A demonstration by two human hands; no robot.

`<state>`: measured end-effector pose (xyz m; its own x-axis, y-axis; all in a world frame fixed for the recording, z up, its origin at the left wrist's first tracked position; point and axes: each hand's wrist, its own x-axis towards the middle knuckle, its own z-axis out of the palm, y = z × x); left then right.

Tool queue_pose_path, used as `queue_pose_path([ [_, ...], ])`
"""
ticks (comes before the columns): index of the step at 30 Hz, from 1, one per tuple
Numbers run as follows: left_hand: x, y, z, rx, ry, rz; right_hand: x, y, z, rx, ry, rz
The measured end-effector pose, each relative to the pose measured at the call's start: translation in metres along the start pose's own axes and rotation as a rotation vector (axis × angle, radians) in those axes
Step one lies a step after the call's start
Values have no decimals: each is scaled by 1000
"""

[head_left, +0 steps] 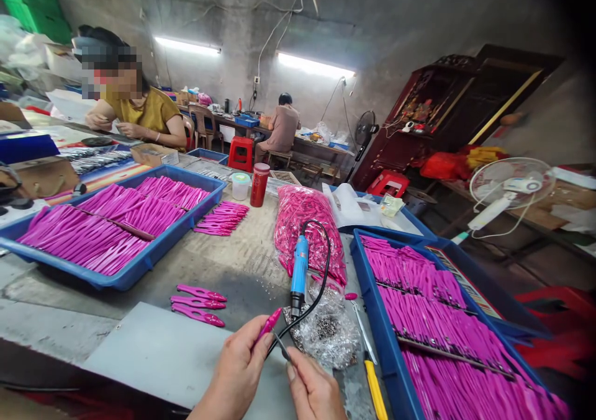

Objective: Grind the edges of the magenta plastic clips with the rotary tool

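My left hand is closed around a magenta plastic piece with a pointed tip. In my right hand, thumb and fingers pinch a thin dark metal strip, its far end at the magenta piece; whether they touch is unclear. Just beyond the hands, a blue electric screwdriver with a black cable stands nose down. Beside it lies a clear plastic bag of small metal parts. Left of my hands, several magenta tool handles lie in a short row above a pale grey board.
Blue trays of magenta handles stand left and right. A full bag of magenta pieces, a red cup and a yellow-handled tool are on the table. One person sits left, another behind.
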<state>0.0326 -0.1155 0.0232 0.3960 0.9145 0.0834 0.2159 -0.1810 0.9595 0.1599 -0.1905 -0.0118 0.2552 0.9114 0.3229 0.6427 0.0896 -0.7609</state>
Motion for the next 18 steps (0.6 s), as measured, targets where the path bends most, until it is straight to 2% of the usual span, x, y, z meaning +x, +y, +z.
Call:
queue_pose_path([
  [3,0,-4,2,-9,46,26,0,-2,0,42,3,1],
  [9,1,-3,3,-90,15,-67,1,0,-1,64,-13,9],
  [18,0,-7,2,25,110,41,1,1,-2,97,-32,103],
])
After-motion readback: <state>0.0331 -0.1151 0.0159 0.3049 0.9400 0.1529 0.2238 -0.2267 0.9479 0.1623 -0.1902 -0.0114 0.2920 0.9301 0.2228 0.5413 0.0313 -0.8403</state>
